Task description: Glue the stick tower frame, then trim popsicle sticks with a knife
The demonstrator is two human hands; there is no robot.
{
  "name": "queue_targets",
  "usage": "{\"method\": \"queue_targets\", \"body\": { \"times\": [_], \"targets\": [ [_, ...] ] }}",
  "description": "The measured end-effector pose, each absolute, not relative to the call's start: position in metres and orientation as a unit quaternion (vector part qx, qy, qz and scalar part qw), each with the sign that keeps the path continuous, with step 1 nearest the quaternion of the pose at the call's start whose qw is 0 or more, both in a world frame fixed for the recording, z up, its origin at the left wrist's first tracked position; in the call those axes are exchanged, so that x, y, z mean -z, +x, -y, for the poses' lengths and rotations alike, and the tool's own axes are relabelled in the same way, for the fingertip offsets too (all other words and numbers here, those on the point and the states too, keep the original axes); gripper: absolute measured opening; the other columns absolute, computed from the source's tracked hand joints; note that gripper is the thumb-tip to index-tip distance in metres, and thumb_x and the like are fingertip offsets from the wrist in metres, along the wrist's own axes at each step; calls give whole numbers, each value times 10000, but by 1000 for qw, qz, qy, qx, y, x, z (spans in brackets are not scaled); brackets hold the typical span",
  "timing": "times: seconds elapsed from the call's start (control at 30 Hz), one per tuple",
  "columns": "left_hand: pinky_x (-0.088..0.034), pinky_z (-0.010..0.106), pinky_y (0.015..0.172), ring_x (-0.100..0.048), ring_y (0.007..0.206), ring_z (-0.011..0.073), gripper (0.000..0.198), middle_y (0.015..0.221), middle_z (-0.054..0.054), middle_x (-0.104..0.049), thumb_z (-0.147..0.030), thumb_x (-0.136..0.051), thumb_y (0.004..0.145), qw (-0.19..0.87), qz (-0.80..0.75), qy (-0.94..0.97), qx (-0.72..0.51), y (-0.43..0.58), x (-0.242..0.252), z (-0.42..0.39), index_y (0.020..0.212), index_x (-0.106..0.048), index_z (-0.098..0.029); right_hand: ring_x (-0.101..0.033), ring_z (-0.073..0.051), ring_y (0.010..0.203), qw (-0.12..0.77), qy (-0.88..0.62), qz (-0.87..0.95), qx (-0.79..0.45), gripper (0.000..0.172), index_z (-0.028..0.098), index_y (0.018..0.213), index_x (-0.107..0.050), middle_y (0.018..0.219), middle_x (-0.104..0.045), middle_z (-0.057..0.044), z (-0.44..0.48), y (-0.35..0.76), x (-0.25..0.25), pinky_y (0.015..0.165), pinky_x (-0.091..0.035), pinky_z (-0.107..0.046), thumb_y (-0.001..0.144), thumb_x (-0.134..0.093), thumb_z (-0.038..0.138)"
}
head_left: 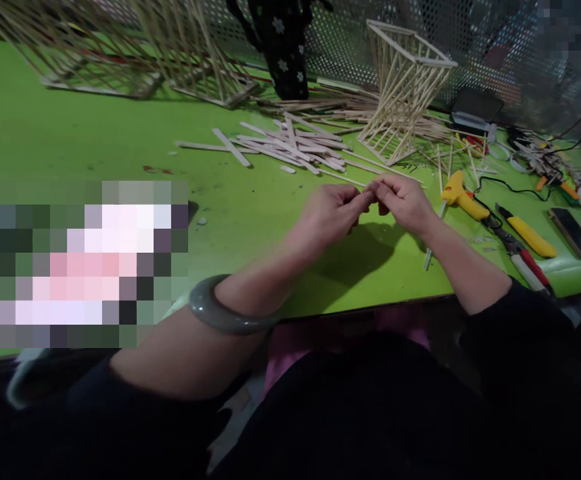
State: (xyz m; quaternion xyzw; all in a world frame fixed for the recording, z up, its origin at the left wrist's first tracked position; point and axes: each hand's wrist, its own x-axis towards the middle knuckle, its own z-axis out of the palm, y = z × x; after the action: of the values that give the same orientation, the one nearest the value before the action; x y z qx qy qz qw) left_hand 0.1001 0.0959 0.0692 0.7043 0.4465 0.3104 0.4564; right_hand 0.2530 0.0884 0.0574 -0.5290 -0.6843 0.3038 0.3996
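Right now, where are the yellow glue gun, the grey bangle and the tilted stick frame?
yellow glue gun [463, 200]: head view, on its body.
grey bangle [220, 319]: head view, band's front edge.
tilted stick frame [403, 93]: head view, its slatted side.

Single head-worn view; faces forward, down across green table [70, 140]; left hand [327, 217], right hand [405, 200] close, centre frame.

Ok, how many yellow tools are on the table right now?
2. A yellow glue gun lies just right of the right hand; a yellow-handled knife lies further right, beside the phone. Clutter behind may hide more.
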Motion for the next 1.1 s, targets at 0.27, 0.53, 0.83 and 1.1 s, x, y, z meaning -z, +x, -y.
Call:
{"method": "queue_targets", "body": {
  "times": [0.27,0.53,0.83,1.1],
  "targets": [
    [-224,203,386,-337,374,60,392,414,-41,-415,-449,-542,812,435,-441,698,-360,97,-65,-97,546,-517,-163,-509,-31,549,422,-442,660,-438,93,151,877,-569,719,-583,36,-89,258,-58,533,-457,-163,818,-592,219],
    [-195,217,395,-296,377,58,443,417,-40,-371,-484,-499,839,453,-442,702,-327,98,-68,-95,530,-500,-166,-572,-55,638,415,-430,677,-429,68,158,815,-566,736,-612,30,-86,257,-61,611,-505,-203,761,-541,126],
    [-311,212,465,-402,453,76,304,503,-27,-463,-309,-437,880,499,-382,720,-294,101,-62,-102,611,-481,-175,-559,-69,603,438,-491,659,-364,132,138,887,-616,746,-648,5,-91,264,-58,563,-469,-214,775,-570,192],
    [-302,237,511,-415,490,99,267,547,-4,-523,-274,-435,867,337,-445,791,-250,102,-68,-99,687,-587,-148,-583,-126,679,296,-569,760,-107,267,140,957,-679,757,-665,-30,-83,266,-66,648,-417,-263,893,-479,304]
  ]
}}
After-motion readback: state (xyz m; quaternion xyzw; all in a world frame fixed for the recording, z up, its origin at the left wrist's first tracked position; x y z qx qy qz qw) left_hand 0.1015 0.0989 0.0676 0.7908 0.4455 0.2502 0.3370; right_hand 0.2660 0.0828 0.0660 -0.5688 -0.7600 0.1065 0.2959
